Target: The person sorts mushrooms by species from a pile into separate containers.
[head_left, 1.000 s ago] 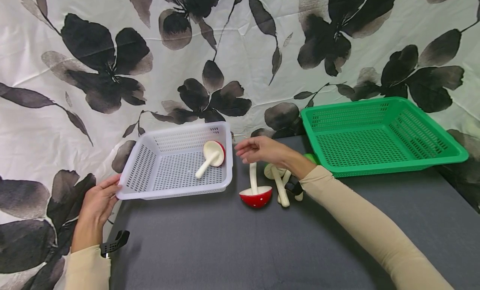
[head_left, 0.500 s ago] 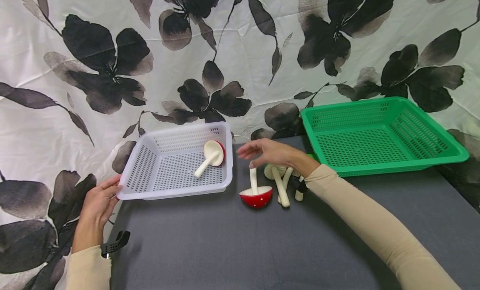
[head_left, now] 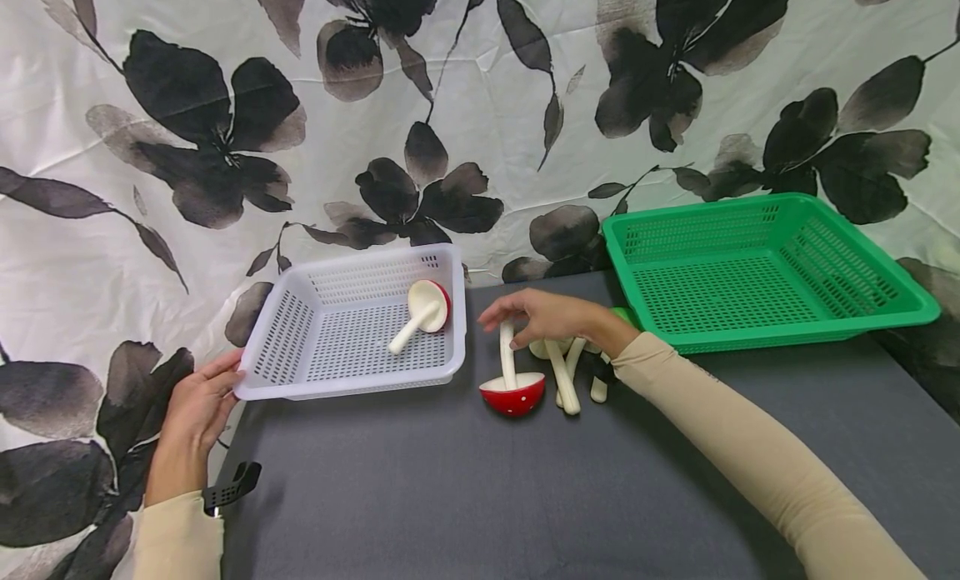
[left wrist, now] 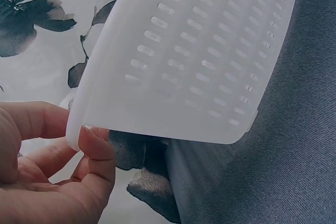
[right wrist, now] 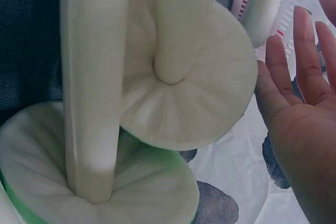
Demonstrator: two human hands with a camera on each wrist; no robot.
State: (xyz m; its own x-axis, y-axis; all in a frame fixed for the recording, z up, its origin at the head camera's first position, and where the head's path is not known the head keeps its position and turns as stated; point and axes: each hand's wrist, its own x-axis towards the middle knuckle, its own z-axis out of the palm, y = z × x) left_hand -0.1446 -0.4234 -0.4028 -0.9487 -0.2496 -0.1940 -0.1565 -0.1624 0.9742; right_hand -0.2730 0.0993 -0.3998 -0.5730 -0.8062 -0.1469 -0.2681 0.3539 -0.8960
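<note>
One red-capped mushroom (head_left: 513,398) sits cap-down on the table (head_left: 390,488); right hand (head_left: 551,315) has just lowered to its stem (head_left: 507,359), fingers apart, contact unclear: seemingly ready to grasp. Left hand (head_left: 197,405) pinches white basket (head_left: 352,388), second mushroom (head_left: 424,307) inside.

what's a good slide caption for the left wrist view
Person's left grip pinching a white rectangular perforated plastic basket by its rim, dark grey cloth at right.
</note>
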